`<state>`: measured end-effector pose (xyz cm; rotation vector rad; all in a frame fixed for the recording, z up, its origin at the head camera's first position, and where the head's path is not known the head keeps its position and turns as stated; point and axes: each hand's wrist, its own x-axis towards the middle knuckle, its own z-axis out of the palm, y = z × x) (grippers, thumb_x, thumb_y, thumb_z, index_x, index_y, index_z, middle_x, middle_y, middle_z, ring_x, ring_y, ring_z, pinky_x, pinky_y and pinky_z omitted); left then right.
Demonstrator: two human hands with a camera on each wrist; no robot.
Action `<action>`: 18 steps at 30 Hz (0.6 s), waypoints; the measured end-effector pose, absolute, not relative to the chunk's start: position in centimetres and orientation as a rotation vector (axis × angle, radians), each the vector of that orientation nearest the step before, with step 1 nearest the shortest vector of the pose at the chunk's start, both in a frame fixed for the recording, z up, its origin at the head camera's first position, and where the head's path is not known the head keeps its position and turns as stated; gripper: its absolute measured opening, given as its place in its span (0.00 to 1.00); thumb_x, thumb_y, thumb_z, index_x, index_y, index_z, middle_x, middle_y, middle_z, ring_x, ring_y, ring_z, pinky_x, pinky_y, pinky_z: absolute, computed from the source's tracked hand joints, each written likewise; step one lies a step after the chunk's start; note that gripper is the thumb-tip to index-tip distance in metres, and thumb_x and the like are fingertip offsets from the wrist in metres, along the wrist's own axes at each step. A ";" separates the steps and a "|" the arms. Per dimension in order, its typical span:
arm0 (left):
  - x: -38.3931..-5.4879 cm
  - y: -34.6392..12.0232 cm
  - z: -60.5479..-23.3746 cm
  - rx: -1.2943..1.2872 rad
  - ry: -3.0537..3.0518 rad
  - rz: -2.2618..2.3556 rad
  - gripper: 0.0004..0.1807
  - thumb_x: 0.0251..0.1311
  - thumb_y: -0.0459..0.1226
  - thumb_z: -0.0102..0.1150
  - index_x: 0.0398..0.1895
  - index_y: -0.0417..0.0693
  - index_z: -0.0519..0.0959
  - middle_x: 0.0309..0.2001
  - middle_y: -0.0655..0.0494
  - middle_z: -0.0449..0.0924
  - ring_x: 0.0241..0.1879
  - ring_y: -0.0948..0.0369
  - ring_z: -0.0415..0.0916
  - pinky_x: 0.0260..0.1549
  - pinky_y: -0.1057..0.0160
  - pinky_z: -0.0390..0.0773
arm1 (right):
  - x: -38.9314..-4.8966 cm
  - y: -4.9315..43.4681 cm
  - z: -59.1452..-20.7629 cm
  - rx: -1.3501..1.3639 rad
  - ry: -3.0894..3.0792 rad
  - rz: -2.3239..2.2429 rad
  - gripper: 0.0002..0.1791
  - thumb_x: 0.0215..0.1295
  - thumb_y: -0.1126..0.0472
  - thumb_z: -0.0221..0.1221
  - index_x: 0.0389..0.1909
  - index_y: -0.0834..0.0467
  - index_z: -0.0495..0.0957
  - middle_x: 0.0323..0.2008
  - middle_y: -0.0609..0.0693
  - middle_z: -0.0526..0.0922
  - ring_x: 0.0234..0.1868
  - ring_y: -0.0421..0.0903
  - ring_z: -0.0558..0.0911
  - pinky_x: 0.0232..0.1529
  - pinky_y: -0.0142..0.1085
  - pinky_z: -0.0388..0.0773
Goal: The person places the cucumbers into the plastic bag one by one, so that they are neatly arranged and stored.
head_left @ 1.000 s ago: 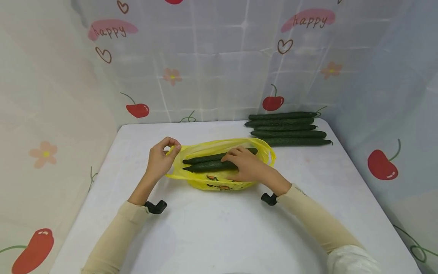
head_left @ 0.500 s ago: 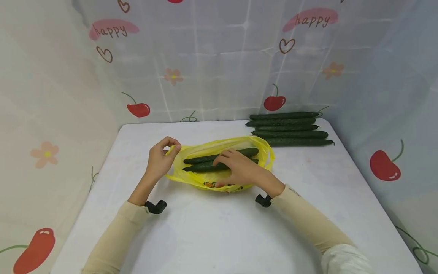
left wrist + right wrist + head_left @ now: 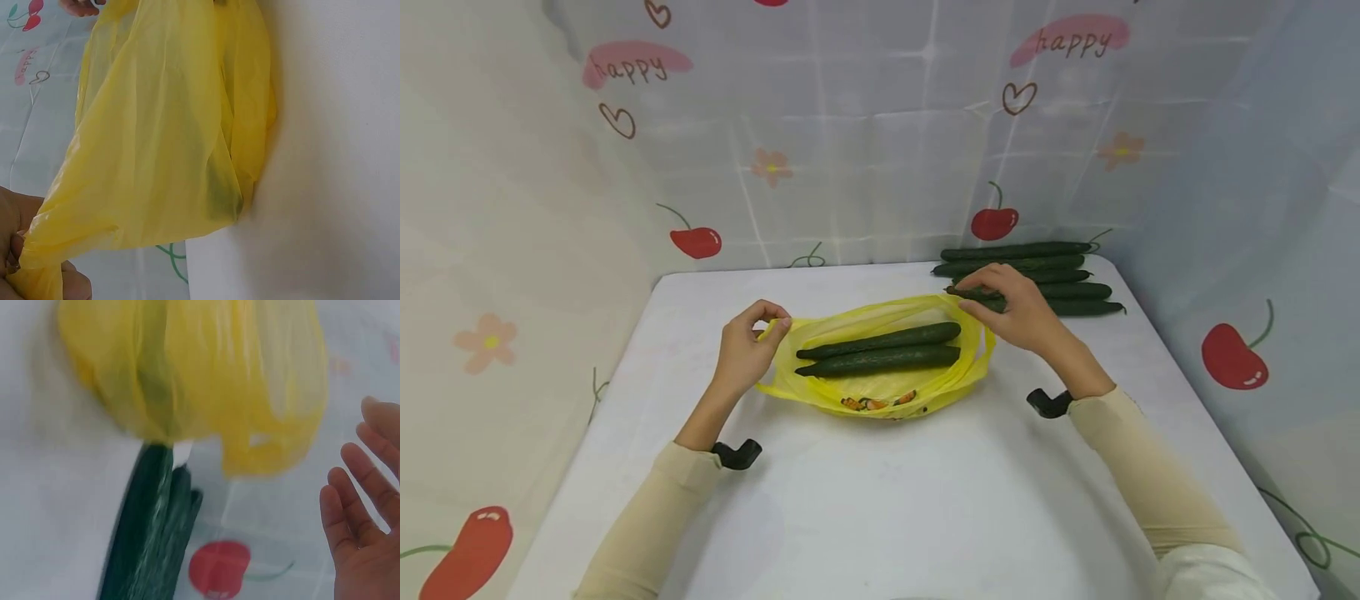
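A yellow plastic bag lies mid-table with its mouth spread wide. Inside, two dark green cucumbers rest side by side. My left hand pinches the bag's left end between thumb and fingers; in the left wrist view the gathered plastic passes through that hand. Beyond the bag's right rim hovers my right hand, holding nothing, its fingers spread and loosely bent in the right wrist view. Under and behind it, several cucumbers form a row at the back right, partly covered by the hand.
The white table has its back edge against a hanging curtain printed with cherries and hearts. More curtain flanks the left and right sides. A black wrist mount sits on the left wrist, another on the right.
My right hand has left the cucumbers in the bag and moved right and back toward the row. Both bagged cucumbers now show fully. The left hand keeps its pinch on the bag.
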<state>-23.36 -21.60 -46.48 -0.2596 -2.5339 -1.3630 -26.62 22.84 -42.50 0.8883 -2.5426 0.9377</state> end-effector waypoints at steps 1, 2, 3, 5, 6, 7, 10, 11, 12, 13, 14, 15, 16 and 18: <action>-23.3 -21.6 -46.5 -0.260 -2.535 -1.363 0.09 0.78 0.44 0.63 0.47 0.48 0.83 0.47 0.46 0.85 0.51 0.52 0.78 0.63 0.32 0.77 | -26.9 23.7 -42.6 0.854 -2.550 0.935 0.16 0.70 0.61 0.72 0.56 0.56 0.86 0.56 0.52 0.87 0.58 0.52 0.82 0.60 0.53 0.81; -23.3 -21.6 -46.4 -0.260 -2.536 -1.364 0.09 0.78 0.44 0.63 0.47 0.48 0.83 0.47 0.46 0.85 0.52 0.52 0.78 0.63 0.32 0.77 | -27.2 24.5 -42.7 0.817 -2.563 0.930 0.16 0.70 0.61 0.71 0.56 0.56 0.86 0.55 0.53 0.87 0.57 0.53 0.82 0.60 0.53 0.81; -23.2 -21.7 -46.4 -0.257 -2.538 -1.364 0.09 0.78 0.44 0.63 0.47 0.48 0.83 0.47 0.46 0.85 0.52 0.52 0.78 0.64 0.32 0.77 | -27.5 25.3 -43.0 0.778 -2.579 0.927 0.16 0.71 0.60 0.71 0.57 0.56 0.85 0.55 0.53 0.87 0.57 0.53 0.82 0.59 0.53 0.81; -23.1 -21.7 -46.3 -0.251 -2.542 -1.365 0.08 0.78 0.43 0.63 0.47 0.48 0.83 0.47 0.46 0.85 0.52 0.51 0.77 0.64 0.31 0.77 | -28.0 27.0 -43.5 0.693 -2.623 0.928 0.16 0.72 0.60 0.71 0.58 0.57 0.85 0.56 0.55 0.86 0.57 0.55 0.82 0.60 0.55 0.81; -23.1 -21.7 -46.3 -0.248 -2.544 -1.364 0.08 0.78 0.43 0.62 0.47 0.48 0.83 0.47 0.46 0.85 0.52 0.51 0.77 0.64 0.31 0.77 | -28.2 27.8 -43.8 0.651 -2.648 0.929 0.17 0.72 0.59 0.70 0.58 0.57 0.85 0.57 0.56 0.86 0.58 0.57 0.82 0.61 0.57 0.81; -23.1 -21.7 -46.2 -0.245 -2.546 -1.363 0.08 0.78 0.43 0.62 0.48 0.48 0.83 0.47 0.46 0.85 0.52 0.51 0.77 0.64 0.32 0.77 | -28.4 28.7 -44.1 0.605 -2.675 0.933 0.17 0.73 0.58 0.70 0.59 0.58 0.84 0.57 0.57 0.85 0.58 0.58 0.82 0.62 0.58 0.80; -23.1 -21.7 -46.2 -0.240 -2.547 -1.362 0.08 0.78 0.42 0.62 0.48 0.48 0.83 0.47 0.46 0.85 0.52 0.50 0.77 0.64 0.32 0.77 | -28.9 31.1 -45.0 0.464 -2.764 0.937 0.19 0.75 0.57 0.68 0.62 0.59 0.82 0.60 0.61 0.83 0.62 0.63 0.80 0.66 0.62 0.77; -23.1 -21.8 -46.2 -0.240 -2.548 -1.361 0.08 0.78 0.42 0.62 0.48 0.48 0.83 0.47 0.46 0.85 0.53 0.50 0.77 0.64 0.32 0.77 | -29.0 31.9 -45.3 0.419 -2.794 0.944 0.20 0.75 0.56 0.67 0.63 0.59 0.82 0.61 0.62 0.82 0.63 0.64 0.79 0.68 0.63 0.75; -23.1 -21.8 -46.2 -0.241 -2.548 -1.362 0.08 0.78 0.42 0.62 0.48 0.48 0.83 0.48 0.46 0.85 0.53 0.50 0.77 0.64 0.32 0.77 | -29.1 32.7 -45.6 0.378 -2.817 0.945 0.20 0.76 0.56 0.67 0.63 0.59 0.81 0.62 0.62 0.82 0.65 0.65 0.79 0.69 0.64 0.74; -23.1 -21.8 -46.2 -0.242 -2.546 -1.362 0.08 0.78 0.42 0.62 0.47 0.48 0.83 0.47 0.46 0.85 0.53 0.50 0.77 0.64 0.31 0.77 | -29.3 33.5 -46.0 0.338 -2.838 0.940 0.21 0.76 0.56 0.67 0.64 0.60 0.81 0.63 0.63 0.81 0.66 0.66 0.78 0.70 0.64 0.73; -23.1 -21.8 -46.2 -0.243 -2.544 -1.366 0.08 0.78 0.42 0.62 0.47 0.48 0.83 0.47 0.46 0.85 0.53 0.51 0.77 0.64 0.31 0.76 | -29.4 34.3 -46.4 0.310 -2.854 0.932 0.21 0.76 0.55 0.67 0.64 0.60 0.80 0.64 0.63 0.80 0.67 0.67 0.77 0.71 0.65 0.72; -23.1 -21.8 -46.3 -0.243 -2.543 -1.367 0.07 0.78 0.42 0.62 0.47 0.49 0.83 0.47 0.46 0.85 0.53 0.51 0.77 0.64 0.31 0.76 | -29.4 35.1 -46.7 0.284 -2.865 0.934 0.22 0.76 0.55 0.67 0.64 0.60 0.80 0.65 0.64 0.80 0.68 0.67 0.76 0.71 0.65 0.71; -23.1 -21.8 -46.3 -0.245 -2.542 -1.370 0.08 0.78 0.42 0.62 0.47 0.48 0.83 0.47 0.46 0.85 0.53 0.51 0.77 0.64 0.31 0.76 | -29.4 35.9 -47.1 0.261 -2.869 0.935 0.22 0.76 0.55 0.67 0.64 0.60 0.80 0.66 0.64 0.80 0.69 0.68 0.75 0.72 0.65 0.70; -23.1 -21.8 -46.4 -0.251 -2.541 -1.371 0.08 0.78 0.43 0.62 0.47 0.48 0.83 0.47 0.46 0.85 0.53 0.52 0.77 0.64 0.32 0.77 | -29.4 37.4 -47.9 0.233 -2.856 0.914 0.22 0.75 0.55 0.68 0.63 0.61 0.81 0.66 0.65 0.80 0.68 0.68 0.75 0.71 0.66 0.69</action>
